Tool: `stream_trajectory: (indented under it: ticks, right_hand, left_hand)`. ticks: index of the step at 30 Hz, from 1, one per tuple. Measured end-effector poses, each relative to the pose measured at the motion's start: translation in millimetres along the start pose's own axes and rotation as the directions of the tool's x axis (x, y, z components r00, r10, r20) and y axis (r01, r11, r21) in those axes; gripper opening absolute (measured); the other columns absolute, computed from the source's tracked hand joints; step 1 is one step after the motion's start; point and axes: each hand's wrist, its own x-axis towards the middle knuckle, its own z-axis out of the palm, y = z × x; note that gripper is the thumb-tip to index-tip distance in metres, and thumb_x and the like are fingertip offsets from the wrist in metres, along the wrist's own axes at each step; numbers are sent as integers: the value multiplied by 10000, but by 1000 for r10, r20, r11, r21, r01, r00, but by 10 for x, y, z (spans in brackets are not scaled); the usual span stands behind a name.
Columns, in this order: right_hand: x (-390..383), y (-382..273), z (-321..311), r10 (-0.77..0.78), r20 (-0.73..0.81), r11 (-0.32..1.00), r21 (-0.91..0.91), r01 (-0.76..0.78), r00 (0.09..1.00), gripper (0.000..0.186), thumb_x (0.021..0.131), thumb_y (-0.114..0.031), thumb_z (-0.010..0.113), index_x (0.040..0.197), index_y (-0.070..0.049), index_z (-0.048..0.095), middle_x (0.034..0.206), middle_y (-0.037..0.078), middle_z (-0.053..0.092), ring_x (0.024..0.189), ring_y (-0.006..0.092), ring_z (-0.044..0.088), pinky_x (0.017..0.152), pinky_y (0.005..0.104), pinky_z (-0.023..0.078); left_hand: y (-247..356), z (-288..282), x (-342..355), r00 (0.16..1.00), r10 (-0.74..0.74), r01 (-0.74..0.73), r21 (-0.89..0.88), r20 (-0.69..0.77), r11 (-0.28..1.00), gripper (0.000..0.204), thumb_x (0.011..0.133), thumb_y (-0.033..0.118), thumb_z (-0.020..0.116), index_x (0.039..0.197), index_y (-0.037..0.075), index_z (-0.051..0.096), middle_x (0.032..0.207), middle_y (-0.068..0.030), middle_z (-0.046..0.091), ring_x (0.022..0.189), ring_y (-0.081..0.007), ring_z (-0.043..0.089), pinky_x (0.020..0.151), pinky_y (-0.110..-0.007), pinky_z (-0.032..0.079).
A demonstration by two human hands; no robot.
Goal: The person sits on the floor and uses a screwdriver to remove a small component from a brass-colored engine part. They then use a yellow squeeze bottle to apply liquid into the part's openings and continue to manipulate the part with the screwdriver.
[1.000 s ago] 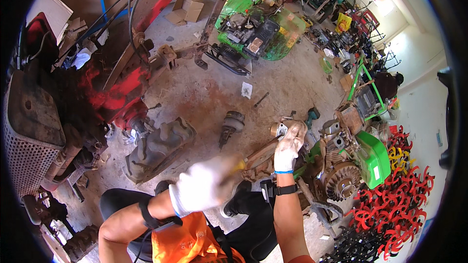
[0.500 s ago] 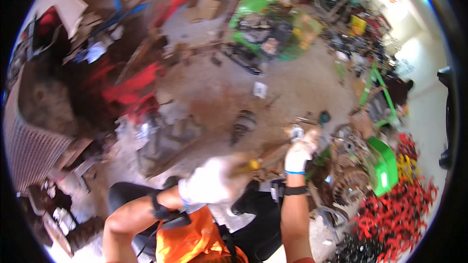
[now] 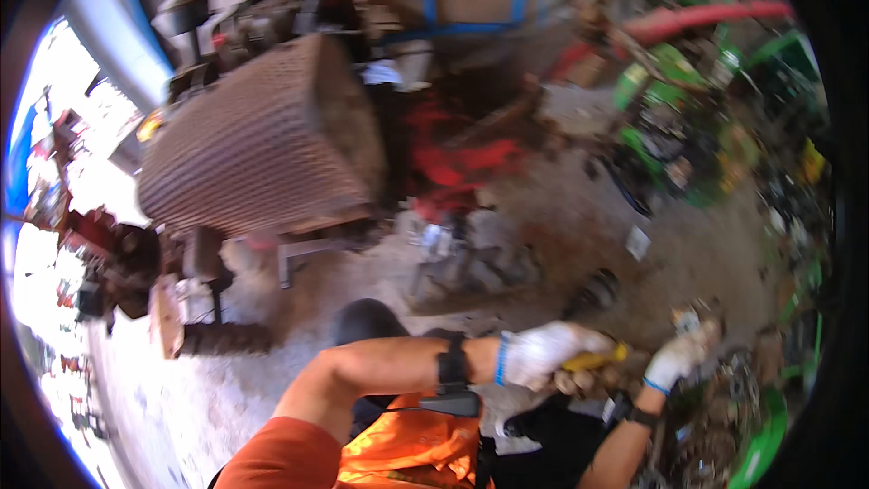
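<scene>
My left hand (image 3: 550, 353), in a white glove, is closed around a yellow handle (image 3: 595, 359) that points right. What tool the handle belongs to cannot be made out. To its right, my gloved right hand (image 3: 683, 358) is low over the floor with its fingers bent. Blur hides what they hold, if anything. A small shiny metal piece (image 3: 690, 318) shows just beyond those fingers. Beyond my left hand, a dark cylindrical part (image 3: 597, 290) lies on the concrete floor (image 3: 692, 263).
A big ribbed brown metal housing (image 3: 262, 145) stands at the left. Red machine parts (image 3: 466, 158) and a grey metal casting (image 3: 475, 276) lie before me. Green machinery (image 3: 670, 127) is at the far right. A green container (image 3: 765, 439) stands near right beside greasy parts.
My view has swung left, so the scene shifts right and the ribbed housing comes fully in. My left hand still grips the yellow handle; my right hand stays by the metal piece.
</scene>
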Motion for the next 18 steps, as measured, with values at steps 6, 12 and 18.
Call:
stream_trajectory:
  ticks: [6, 12, 18]
  right_hand:
    - [-8, -429, -283, 57, -100, 955, 297, -25, 993, 638, 1163, -352, 449, 1675, 27, 403, 1711, 210, 488, 1581, 307, 471, 1363, 453, 330]
    - [118, -785, -450, 273, 103, 368, 907, -203, 956, 780, 1162, -517, 509, 1711, -3, 302, 1741, 197, 429, 1593, 304, 450, 1354, 421, 342]
    - [125, -784, -501, 224, -43, 789, 594, -155, 974, 765, 1166, -506, 498, 1705, 5, 314, 1735, 207, 434, 1587, 317, 455, 1349, 430, 346]
  left_hand:
    - [125, 34, -89, 994, 106, -108, 88, 28, 990, 408, 1135, 316, 581, 1463, 76, 621, 974, -26, 665, 605, -52, 481, 432, -200, 340]
    - [135, 146, -58, 828, 560, -168, 967, 33, 191, 514, 1008, 256, 716, 1445, -11, 670, 1214, -305, 774, 1159, -436, 773, 972, -495, 613]
    - [116, 103, -62, 963, 252, -214, 294, -97, 932, 591, 1074, 231, 703, 1615, 43, 556, 1271, -96, 736, 910, -170, 706, 729, -304, 588]
